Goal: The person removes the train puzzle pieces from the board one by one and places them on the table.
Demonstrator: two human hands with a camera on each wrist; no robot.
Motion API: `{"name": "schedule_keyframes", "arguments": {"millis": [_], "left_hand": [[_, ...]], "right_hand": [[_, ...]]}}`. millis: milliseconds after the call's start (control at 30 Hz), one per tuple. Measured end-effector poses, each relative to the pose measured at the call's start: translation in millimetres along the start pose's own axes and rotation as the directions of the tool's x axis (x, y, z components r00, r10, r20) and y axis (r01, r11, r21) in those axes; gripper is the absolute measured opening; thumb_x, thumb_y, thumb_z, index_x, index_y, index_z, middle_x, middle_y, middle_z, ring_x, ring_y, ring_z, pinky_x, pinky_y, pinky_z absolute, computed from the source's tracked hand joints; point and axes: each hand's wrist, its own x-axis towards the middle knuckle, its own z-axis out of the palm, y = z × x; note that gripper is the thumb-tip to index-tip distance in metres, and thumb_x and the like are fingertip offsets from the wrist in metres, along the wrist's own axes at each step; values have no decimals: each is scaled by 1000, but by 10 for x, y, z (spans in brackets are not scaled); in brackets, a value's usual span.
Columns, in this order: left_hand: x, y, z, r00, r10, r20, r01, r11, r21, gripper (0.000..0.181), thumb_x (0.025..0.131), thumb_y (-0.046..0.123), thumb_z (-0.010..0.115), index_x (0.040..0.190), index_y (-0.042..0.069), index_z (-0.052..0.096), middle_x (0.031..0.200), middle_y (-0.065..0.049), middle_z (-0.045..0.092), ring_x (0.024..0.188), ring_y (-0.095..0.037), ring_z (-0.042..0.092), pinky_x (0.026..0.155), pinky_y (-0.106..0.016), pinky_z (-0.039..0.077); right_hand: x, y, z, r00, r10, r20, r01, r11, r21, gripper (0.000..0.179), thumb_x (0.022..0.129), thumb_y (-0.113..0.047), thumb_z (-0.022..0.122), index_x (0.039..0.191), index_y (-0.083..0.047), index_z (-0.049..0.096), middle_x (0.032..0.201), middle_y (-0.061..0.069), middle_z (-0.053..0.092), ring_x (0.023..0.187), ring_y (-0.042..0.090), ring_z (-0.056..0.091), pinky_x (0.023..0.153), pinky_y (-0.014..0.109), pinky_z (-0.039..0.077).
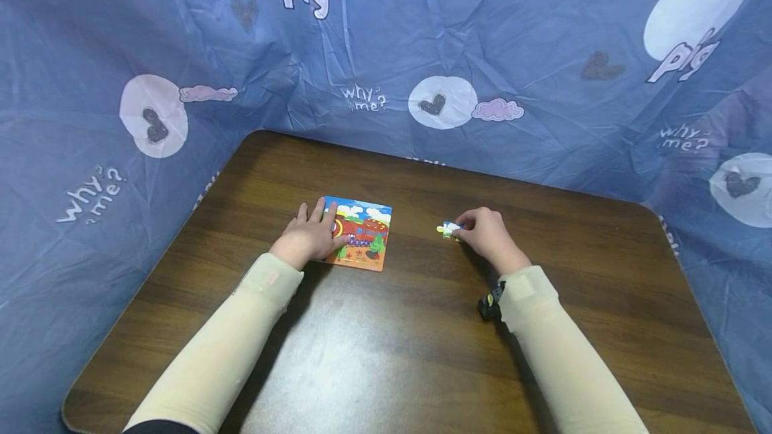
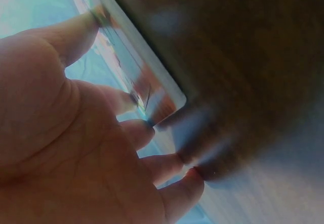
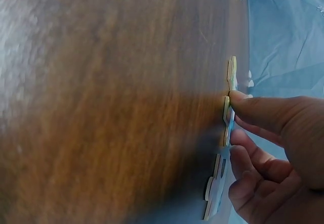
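Left hand (image 1: 309, 238), fingers spread, on rectangular red-train picture board (image 1: 366, 234). Right hand (image 1: 491, 238) pinching thin multicoloured jigsaw piece (image 1: 448, 229) at brown wood desk (image 1: 422, 333), board's right. Likely piece-pickup step; next needs firm pinch, steady board.

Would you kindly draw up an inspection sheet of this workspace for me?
Surface: brown wood-grain table, with a bright reflection toward the person.
Job's things: picture board showing a red train, lying on the table; puzzle pieces apart from it, to its right, more visible in the right wrist view than from the head; exact count unclear.
Clutter: nothing seen.
Left hand: fingers spread over the board's left side.
Right hand: thumb and fingers at the puzzle pieces, appearing to pinch; a black device sits at that wrist.
Cables: nothing seen.
Surroundings: creased blue sheet behind and beside the table, printed with "pig", "why me?", hearts and clouds.
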Motion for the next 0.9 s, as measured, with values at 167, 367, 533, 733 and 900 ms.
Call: {"name": "schedule_keyframes", "arguments": {"millis": [167, 367, 533, 733, 900], "left_hand": [[39, -24, 20, 1000, 11, -9, -12, 1000, -6, 89, 104, 62, 38, 163, 13, -6, 167, -15, -15, 148, -49, -10, 117, -61, 8], [-29, 19, -24, 1000, 10, -2, -10, 1000, 3, 87, 104, 60, 38, 164, 13, -5, 167, -16, -14, 148, -50, -9, 117, -61, 10], [-174, 94, -109, 1000, 6, 2, -6, 1000, 0, 86, 105, 59, 38, 164, 11, -2, 168, -17, -12, 148, -50, -8, 117, -61, 10], [-276, 144, -160, 1000, 8, -6, -8, 1000, 11, 83, 107, 54, 40, 164, 8, 2, 168, -20, -8, 148, -51, -6, 117, -60, 12], [-195, 99, -108, 1000, 0, -4, 0, 1000, 6, 86, 105, 57, 40, 164, 10, -1, 168, -18, -10, 148, -50, -8, 117, -61, 11]], "right_hand": [[1, 5, 11, 999, -16, -28, 16, 1000, -1, 20, 90, -15, 80, 104, -1, 77, 88, 8, 69, 84, 26, 60, 78, 42, 48], [8, 14, 14, 999, -11, -42, 11, 1000, 7, 21, 90, -20, 80, 101, -1, 77, 87, 8, 68, 83, 25, 59, 76, 41, 48], [8, 5, -2, 998, -12, -57, 14, 1000, 25, 23, 94, -24, 76, 100, -2, 76, 87, 8, 67, 83, 26, 58, 76, 42, 47], [-3, -24, -6, 993, -42, -115, 50, 996, 70, 23, 96, -19, 74, 107, 1, 73, 91, 11, 67, 85, 27, 60, 79, 45, 49], [3, -69, 28, 984, -55, -171, 76, 990, 119, 23, 96, -17, 74, 110, 1, 73, 94, 12, 69, 86, 27, 63, 78, 44, 52]]}}
